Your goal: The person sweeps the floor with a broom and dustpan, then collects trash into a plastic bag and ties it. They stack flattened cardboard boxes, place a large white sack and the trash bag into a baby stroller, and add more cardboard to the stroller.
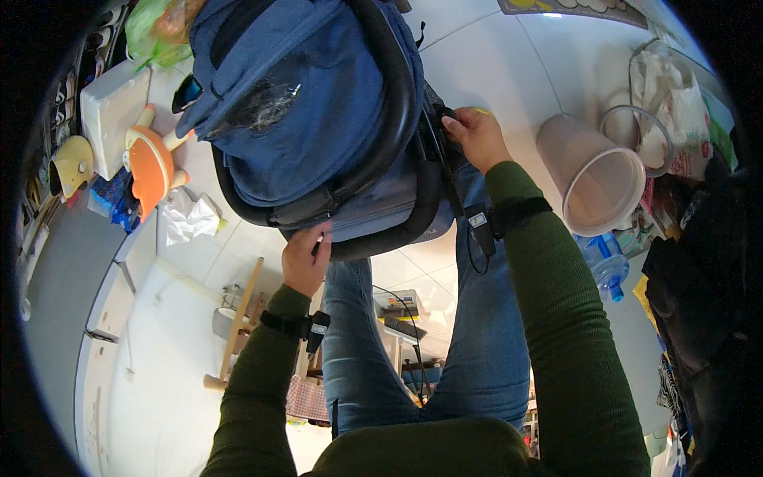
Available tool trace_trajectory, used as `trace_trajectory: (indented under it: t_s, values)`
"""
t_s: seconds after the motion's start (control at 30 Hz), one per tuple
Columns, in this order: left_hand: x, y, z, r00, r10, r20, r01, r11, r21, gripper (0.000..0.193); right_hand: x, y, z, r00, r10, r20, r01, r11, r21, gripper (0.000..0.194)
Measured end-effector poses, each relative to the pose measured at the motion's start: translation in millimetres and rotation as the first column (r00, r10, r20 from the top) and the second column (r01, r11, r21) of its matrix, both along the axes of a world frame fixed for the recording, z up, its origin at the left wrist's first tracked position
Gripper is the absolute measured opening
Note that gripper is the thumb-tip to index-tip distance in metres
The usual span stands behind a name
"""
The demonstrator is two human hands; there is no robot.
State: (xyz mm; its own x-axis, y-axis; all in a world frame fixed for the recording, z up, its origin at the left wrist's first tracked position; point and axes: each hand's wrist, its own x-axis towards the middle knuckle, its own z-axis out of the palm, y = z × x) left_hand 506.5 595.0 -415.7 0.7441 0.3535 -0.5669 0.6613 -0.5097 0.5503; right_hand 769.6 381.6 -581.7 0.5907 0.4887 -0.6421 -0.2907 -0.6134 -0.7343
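A baby stroller with a blue fabric canopy [334,113] stands right before me, its clear window panel [268,101] facing up. Black padded bars curve around it, among them a foam-covered handlebar [387,241] on my side. My left hand [306,256] has its fingers curled around the left part of that handlebar. Over at the stroller's right side, my right hand [477,137] pinches a small black part of the frame [446,114] between thumb and fingers. The exact shape of that part is partly hidden by the fingers. Below my right wrist, black straps hang near the frame.
At left lie an orange and cream plastic child's item [152,164], a white box [116,119] and crumpled white plastic [189,216]. A translucent bin [587,173], a blue water jug [605,262] and a white bag [673,107] stand at right. A wooden stool [241,322] is lower left.
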Motion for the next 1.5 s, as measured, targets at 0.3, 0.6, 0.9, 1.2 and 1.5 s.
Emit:
trace_trajectory:
  t_s: [0.3, 0.6, 0.9, 1.2, 1.5]
  values:
    - [51, 27, 3, 0.982, -0.180, 0.057, 0.151, 0.929, 0.339, 0.040, -2, -5, -9, 0.999, 0.006, 0.048, -0.007, 1.000, 0.023, 0.033]
    - [43, 18, -8, 0.887, -0.461, 0.010, 0.417, 0.811, 0.410, 0.051, -3, -7, -14, 0.999, -0.010, -0.036, 0.011, 0.999, 0.030, 0.034]
    - [41, -1, -15, 0.940, -0.313, 0.137, 0.239, 0.888, 0.393, 0.053, -1, -9, -19, 0.999, 0.043, 0.013, -0.043, 0.999, 0.003, 0.032]
    - [75, -10, -3, 0.967, -0.190, -0.167, 0.253, 0.766, 0.591, 0.070, -2, -9, -16, 1.000, -0.022, -0.008, 0.022, 0.998, 0.050, 0.034]
    - [57, 44, -30, 0.857, -0.515, 0.009, 0.511, 0.853, 0.110, 0.084, 1, -7, -12, 0.999, 0.043, 0.008, -0.044, 0.998, 0.041, 0.033]
